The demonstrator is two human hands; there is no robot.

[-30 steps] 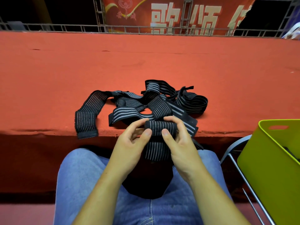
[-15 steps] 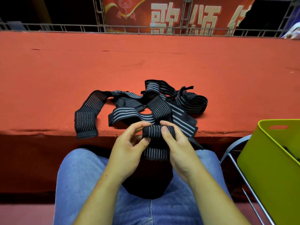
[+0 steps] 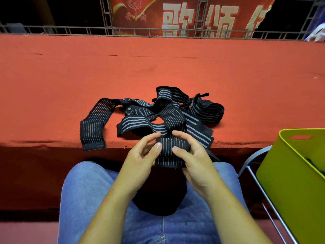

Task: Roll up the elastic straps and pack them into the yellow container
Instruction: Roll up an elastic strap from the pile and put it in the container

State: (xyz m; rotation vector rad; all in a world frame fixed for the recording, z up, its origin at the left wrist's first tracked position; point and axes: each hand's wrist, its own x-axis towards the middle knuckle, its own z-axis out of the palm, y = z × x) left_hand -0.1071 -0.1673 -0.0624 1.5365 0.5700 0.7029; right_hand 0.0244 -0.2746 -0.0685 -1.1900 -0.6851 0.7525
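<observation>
My left grip (image 3: 140, 156) and my right grip (image 3: 196, 155) both pinch the half-rolled strap (image 3: 173, 144), thumbs on its near face and forefingers curled over its top. The roll is held in the air just at the near edge of the counter (image 3: 158, 67), and its loose end hangs flat below my thumbs. Behind it the other elastic straps (image 3: 140, 124) lie in a tangled heap on the red counter, touching and crossing one another, with one end draping over the edge at the left. The yellow container (image 3: 290, 182) stands off the counter, low at my right side, on a metal-framed seat (image 3: 255, 175). Something dark lies inside it, with too little showing to name
</observation>
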